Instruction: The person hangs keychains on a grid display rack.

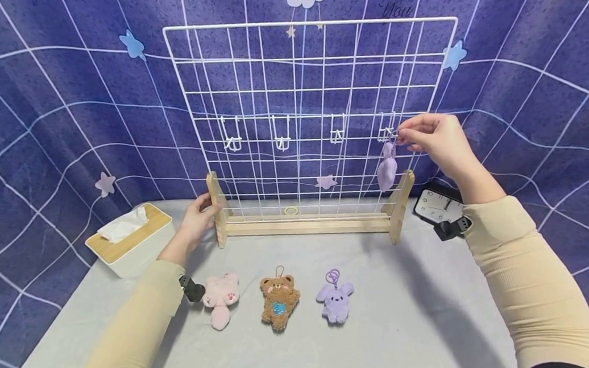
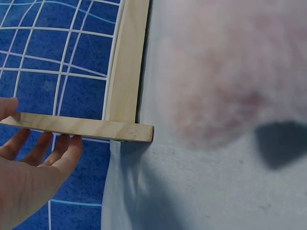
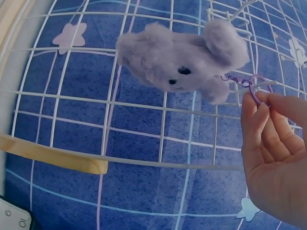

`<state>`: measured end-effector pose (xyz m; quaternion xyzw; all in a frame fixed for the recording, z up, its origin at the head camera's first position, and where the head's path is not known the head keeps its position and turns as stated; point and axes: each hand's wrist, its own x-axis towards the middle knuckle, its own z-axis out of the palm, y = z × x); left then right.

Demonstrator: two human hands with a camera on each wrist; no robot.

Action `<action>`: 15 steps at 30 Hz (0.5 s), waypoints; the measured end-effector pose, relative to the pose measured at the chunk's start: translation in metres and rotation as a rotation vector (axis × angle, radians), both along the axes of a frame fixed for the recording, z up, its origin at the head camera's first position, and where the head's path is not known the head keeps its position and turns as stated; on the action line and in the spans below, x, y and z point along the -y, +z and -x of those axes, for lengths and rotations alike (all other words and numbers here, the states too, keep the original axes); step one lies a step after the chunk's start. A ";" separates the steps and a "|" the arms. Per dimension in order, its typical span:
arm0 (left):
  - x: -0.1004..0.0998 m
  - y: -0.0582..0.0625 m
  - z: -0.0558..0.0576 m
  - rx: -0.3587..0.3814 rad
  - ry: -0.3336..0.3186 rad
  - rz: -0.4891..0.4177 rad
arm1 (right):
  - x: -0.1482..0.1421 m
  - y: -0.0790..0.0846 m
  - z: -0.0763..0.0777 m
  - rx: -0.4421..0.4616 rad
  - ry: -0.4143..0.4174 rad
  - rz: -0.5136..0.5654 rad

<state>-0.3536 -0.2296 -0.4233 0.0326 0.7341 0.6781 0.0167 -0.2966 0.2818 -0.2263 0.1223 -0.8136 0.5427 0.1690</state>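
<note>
Right wrist shows a fluffy, dark-eyed purple plush (image 3: pixel 153 57).

Homelike spot, exact room unclear: I'm at a table (image 1: pixel 391 339) with starry blue cloth (image 1: pixel 67 128), tissue box (image 1: pixel 131 238), clock (image 1: pixel 435 206).

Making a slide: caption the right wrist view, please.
The right hand pinches the purple ring of a plush keychain before a white wire grid.
</note>
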 end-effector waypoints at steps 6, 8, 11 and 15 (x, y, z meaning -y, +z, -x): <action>0.003 -0.014 0.010 -0.029 0.011 0.031 | 0.000 -0.001 0.004 0.000 -0.004 0.020; 0.003 -0.015 0.011 -0.034 0.008 0.038 | 0.000 -0.002 0.006 0.000 -0.001 0.031; 0.005 -0.015 0.010 -0.035 0.004 0.043 | 0.001 -0.004 0.009 0.000 -0.005 0.034; 0.005 -0.015 0.009 -0.033 0.004 0.048 | 0.003 -0.006 0.012 0.006 -0.020 0.032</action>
